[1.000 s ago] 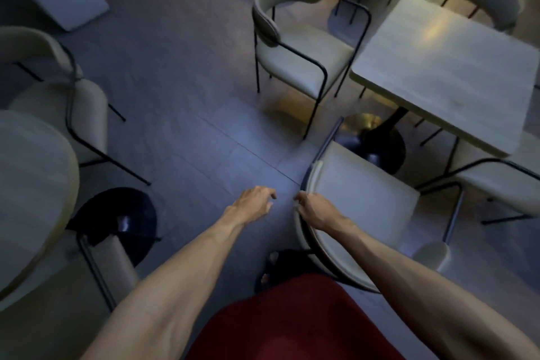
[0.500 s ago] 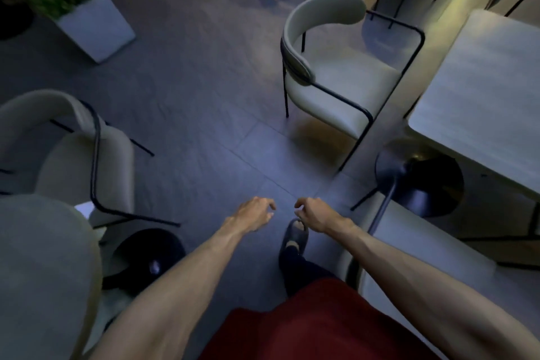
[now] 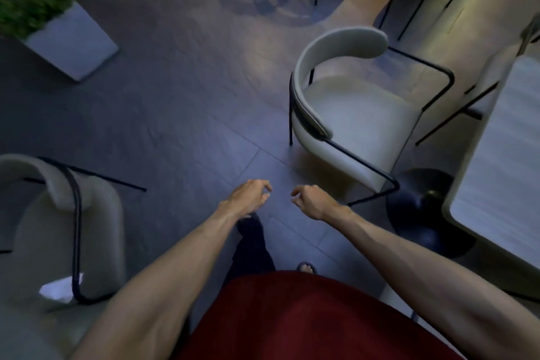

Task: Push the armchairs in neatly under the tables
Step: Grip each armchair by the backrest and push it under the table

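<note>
A grey tiled floor [image 3: 175, 126] fills most of the view, with soft shadows pooled at the top. At upper left stands a pale square planter [image 3: 73, 47] holding a leafy green plant [image 3: 32, 6]. Low in the middle are a red garment [image 3: 292, 316], a dark trouser leg [image 3: 251, 251] and a sandalled foot [image 3: 306, 267].

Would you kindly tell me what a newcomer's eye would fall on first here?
First, the cream armchair right of centre, facing the pale table at the right edge. Next, the left hand and right hand, both empty and loosely curled, over the dark floor in the middle. A white planter sits upper left.
</note>
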